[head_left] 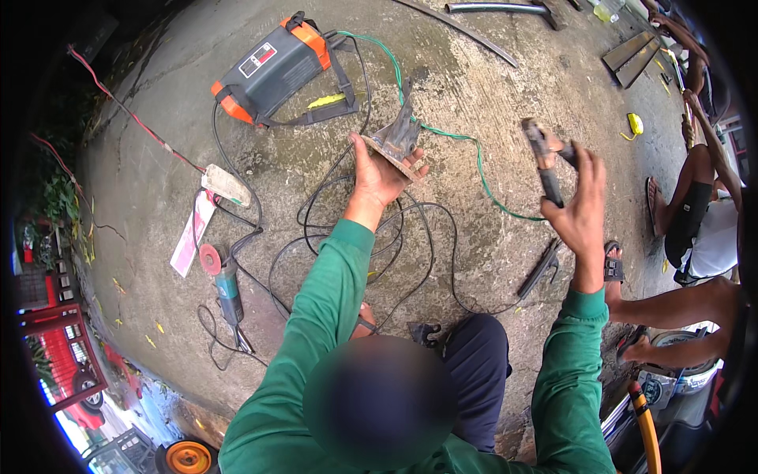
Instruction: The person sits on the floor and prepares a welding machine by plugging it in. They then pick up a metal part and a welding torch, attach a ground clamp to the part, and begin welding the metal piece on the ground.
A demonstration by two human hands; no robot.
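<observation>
My left hand (371, 174) grips a dark, worn metal piece (395, 138) with a flat plate edge and an upright part, raised over coiled black cables (430, 237). My right hand (580, 209) holds a dark clamp-like tool (545, 162) with worn jaws, slightly blurred. A green cable (482, 166) runs behind the metal piece toward my right hand. Below that hand a black welding electrode holder (537, 268) lies on the concrete. A grey and orange welding machine (272, 71) with a strap lies at the upper left.
An angle grinder (227, 292) and white power strip (225, 186) lie at left. Metal bars (466, 35) and plates (632, 59) lie at top. Several people (679, 308) occupy the right edge, near a bucket (679, 363), yellow tape measure (636, 124) and orange hose-like object (646, 426).
</observation>
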